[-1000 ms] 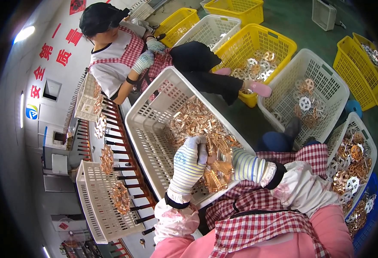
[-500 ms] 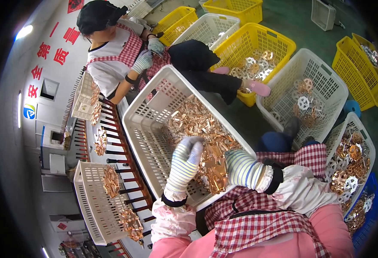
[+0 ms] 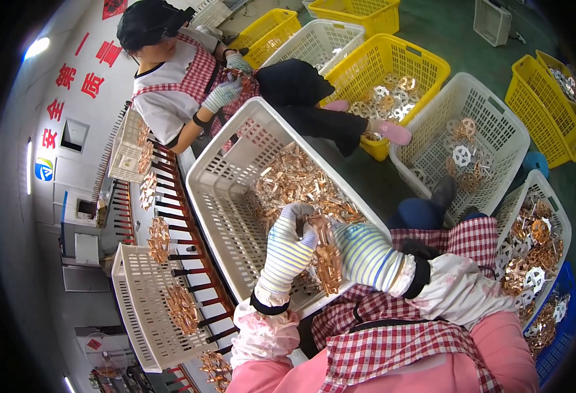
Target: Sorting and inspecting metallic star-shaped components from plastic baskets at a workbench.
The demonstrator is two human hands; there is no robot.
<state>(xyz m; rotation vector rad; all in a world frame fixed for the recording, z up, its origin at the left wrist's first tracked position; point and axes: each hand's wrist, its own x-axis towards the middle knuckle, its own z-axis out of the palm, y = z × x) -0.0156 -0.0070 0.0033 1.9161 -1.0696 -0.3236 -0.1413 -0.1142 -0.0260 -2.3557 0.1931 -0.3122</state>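
Note:
Both my hands wear striped knit gloves and meet over a white basket (image 3: 226, 245). Between them, tilted, is an openwork copper-coloured metal part (image 3: 327, 255). My left hand (image 3: 290, 245) is closed with bent thumb and fingers at its upper left edge. My right hand (image 3: 370, 257) grips it from the right, its fingertips partly hidden behind the part. Loose small copper-coloured pieces (image 3: 301, 180) lie heaped in the basket under my hands.
On the left runs a line of dark red rods (image 3: 183, 245) carrying copper-coloured parts (image 3: 182, 309), beside another white basket (image 3: 141, 308). A co-worker (image 3: 183, 85) in a checked apron sits across. Yellow baskets (image 3: 425, 62) and white baskets (image 3: 497, 118) with metal parts stand right.
My left hand has come down onto the part's edge, and the part has turned more edge-on. Copper-coloured parts on the left line have shifted nearer. The co-worker's hands now hold a copper-coloured piece.

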